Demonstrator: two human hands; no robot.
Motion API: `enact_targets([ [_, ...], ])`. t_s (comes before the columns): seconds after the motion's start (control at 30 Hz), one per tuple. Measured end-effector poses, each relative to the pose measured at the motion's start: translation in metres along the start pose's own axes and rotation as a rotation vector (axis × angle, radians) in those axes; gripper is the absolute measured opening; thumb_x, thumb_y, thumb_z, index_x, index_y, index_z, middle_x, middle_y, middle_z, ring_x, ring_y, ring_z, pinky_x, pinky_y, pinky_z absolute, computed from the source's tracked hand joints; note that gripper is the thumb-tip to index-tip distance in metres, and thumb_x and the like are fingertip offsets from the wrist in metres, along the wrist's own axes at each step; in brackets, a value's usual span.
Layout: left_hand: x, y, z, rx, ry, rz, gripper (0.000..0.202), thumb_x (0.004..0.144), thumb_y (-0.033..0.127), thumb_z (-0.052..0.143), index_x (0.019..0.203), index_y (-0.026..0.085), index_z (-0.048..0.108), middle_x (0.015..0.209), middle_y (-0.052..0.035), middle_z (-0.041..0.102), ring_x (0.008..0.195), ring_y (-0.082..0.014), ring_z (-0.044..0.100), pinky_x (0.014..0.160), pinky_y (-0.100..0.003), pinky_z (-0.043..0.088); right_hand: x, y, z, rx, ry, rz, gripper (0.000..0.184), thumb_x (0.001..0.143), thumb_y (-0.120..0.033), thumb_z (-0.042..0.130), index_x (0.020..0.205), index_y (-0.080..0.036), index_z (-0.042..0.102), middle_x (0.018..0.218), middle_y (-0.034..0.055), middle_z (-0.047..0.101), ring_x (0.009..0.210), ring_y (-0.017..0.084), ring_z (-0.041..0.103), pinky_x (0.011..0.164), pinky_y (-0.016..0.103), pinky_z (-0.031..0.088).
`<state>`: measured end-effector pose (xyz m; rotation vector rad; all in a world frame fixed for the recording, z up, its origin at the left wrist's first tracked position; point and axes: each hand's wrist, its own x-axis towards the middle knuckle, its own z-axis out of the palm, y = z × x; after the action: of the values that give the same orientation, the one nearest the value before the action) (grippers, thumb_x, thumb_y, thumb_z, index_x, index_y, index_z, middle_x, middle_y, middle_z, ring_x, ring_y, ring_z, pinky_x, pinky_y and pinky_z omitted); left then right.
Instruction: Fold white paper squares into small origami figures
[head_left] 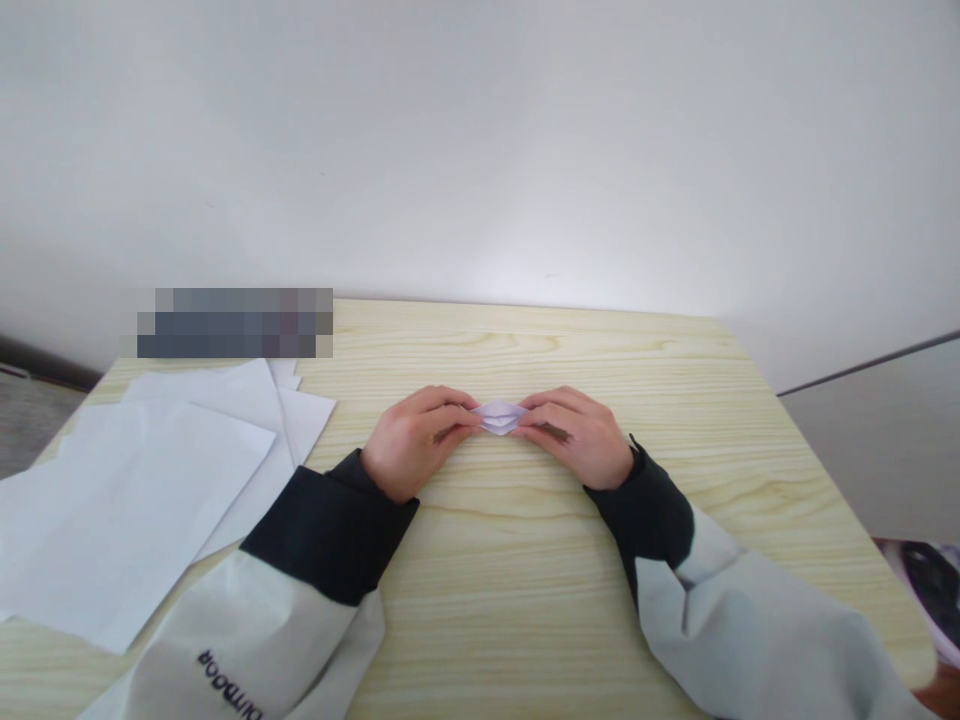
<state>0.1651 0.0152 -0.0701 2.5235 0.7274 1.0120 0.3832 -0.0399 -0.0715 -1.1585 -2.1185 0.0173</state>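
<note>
Dark letters [229,687] on the pale left sleeve [289,622] seem to spell "OUTDOOR". They slant down to the bottom edge, so one end is hard to read.

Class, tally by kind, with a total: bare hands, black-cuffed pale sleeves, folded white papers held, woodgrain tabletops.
Bare left hand and right hand: 2
Black-cuffed pale sleeves: 2
Folded white paper: 1
Pale woodgrain tabletop: 1
Total: 6

We face a pale wood-grained table [510,600] against a plain white wall [480,150], with loose white paper sheets [127,500] on its left side. This suggests a home or an office; we cannot tell which.
</note>
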Motion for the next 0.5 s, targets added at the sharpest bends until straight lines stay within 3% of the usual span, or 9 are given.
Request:
enact_targets([
  [0.23,0.0017,0.0019,0.0008,0.039,-0.022,-0.009,0.018,0.080,0.031,0.062,0.092,0.019,0.069,0.092,-0.0061,0.068,0.084,-0.0160,0.064,0.077,-0.028,0.053,0.0006,-0.0036,0.0007,0.002,0.017,-0.013,0.012,0.082,-0.029,0.062,0.078,-0.017,0.065,0.083,0.0057,0.070,0.073,0.014,0.063,0.068,0.026,0.052],
  [0.5,0.0023,0.0006,0.0020,0.082,-0.073,0.028,0.016,0.084,0.029,0.057,0.090,0.021,0.070,0.090,-0.0052,0.067,0.082,-0.0159,0.060,0.074,-0.029,0.052,0.0026,-0.0048,0.0002,-0.034,-0.079,0.006,0.017,0.087,-0.031,0.055,0.087,-0.021,0.068,0.086,0.0046,0.068,0.076,0.015,0.058,0.070,0.029,0.049],
])
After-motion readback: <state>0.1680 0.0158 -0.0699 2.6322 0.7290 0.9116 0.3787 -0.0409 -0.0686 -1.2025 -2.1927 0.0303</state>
